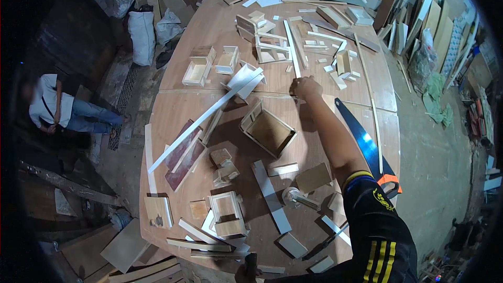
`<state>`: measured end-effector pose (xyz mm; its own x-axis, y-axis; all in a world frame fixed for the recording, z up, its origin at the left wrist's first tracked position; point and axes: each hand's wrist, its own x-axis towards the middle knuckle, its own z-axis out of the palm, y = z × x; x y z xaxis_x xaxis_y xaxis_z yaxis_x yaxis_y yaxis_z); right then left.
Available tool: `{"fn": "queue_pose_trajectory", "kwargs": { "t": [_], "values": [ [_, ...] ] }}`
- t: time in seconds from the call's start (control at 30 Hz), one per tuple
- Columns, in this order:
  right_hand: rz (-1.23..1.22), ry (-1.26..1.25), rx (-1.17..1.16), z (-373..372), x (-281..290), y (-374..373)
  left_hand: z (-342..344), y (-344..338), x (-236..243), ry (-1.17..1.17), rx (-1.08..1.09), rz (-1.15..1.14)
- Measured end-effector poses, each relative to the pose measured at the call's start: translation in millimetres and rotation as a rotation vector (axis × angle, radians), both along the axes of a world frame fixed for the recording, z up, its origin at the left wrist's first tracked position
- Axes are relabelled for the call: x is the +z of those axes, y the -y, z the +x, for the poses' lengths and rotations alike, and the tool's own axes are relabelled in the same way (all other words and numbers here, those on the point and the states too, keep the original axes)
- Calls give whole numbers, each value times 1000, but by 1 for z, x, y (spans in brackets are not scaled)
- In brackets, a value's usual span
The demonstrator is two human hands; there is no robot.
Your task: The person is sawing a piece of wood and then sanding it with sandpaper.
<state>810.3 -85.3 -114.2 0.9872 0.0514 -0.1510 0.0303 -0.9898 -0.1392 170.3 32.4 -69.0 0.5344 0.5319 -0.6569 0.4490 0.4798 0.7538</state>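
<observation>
Right hand [307, 88]: fingers narrow, holding near end of white strip [292, 47]. Strip: on far part of surface [178, 105], right of small wooden frames [272, 57]. Left hand [243, 274]: at lower edge, beside dark handle [251, 265]; grip cannot be told. Handsaw [368, 148], blue blade: right of right forearm [336, 131]. Open wooden box [268, 130]: centre of surface.

L hand [243, 274] cut off btm, person's head [28, 90] blurred

White strip [292, 48], long, narrow, straight; lies lengthwise on bench [175, 107], far end slanting slightly left, near end covered. Dark object [251, 263], blunt-topped, poking up at lower edge of view; lower part hidden, exact kind unclear.
</observation>
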Motion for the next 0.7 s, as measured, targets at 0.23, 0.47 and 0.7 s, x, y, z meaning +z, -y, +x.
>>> {"fn": "queue_pose_trajectory", "kwargs": {
  "t": [0.23, 0.47, 0.7],
  "values": [
    [37, -23, -80, 14, -19, 4, -8, 0, -4, 57, -113, 143],
    [620, -297, 24, 16, -24, 36, 2, -5, 11, 9, -298, 174],
    [1373, -604, 4, -81, 71, 76, -35, -21, -41, 213, 71, -219]
  ]
}}
